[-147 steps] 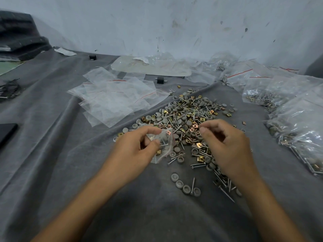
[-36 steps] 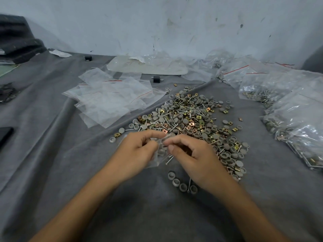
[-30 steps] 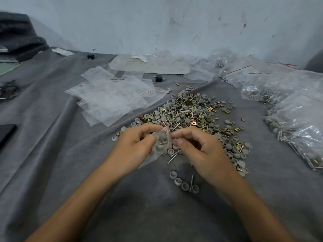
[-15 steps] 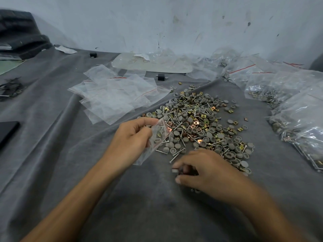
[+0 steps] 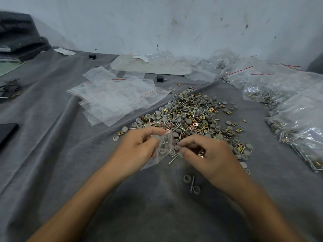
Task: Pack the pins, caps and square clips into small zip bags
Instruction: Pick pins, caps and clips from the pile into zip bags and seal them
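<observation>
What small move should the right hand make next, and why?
Probably slip the cap it seems to pinch into the bag. The left hand holds the bag with its mouth toward the right hand, whose fingertips are at the opening, and the bag looks only partly filled.

Scuffed pale wall (image 5: 174,23) behind grey cloth-covered table (image 5: 43,137).

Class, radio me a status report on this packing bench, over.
Left hand pinching zip bag, cap inside. Right hand curled at bag mouth, load unclear. Nothing in the way; parts pile behind.
</observation>
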